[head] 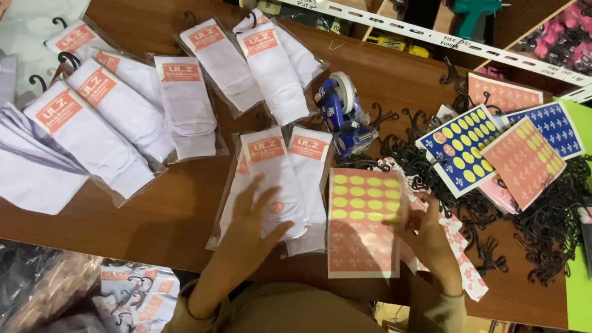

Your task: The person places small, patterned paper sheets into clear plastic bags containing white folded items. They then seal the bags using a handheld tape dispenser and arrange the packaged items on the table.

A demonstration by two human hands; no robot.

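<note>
Wooden table (185,209), seen from the head camera.

Packages: clear bags of folded white socks, each with a salmon-pink rectangular label at its top end. A fan of about 5 lies upper left (123,105), 2 more at top centre (265,68), and a pair of bagged socks (277,179) sits at centre, long axis running near to far, labels at the far end.

Labels: pink sticker sheet (362,222), upright rectangle, long axis near to far, with 4 rows of yellow oval stickers across its far part. At right, a blue sheet of yellow ovals (459,148), a second blue sheet (552,126) and pink sheets (524,160) overlap on a heap of black plastic hooks (542,228). A blue-and-white label gun (342,111) stands behind the central pair.

Grip: left hand (256,222) lies flat, fingers spread apart, pressing the central pair of bags. Right hand (425,234) pinches the right edge of the pink sticker sheet, fingers closed on it.
</note>
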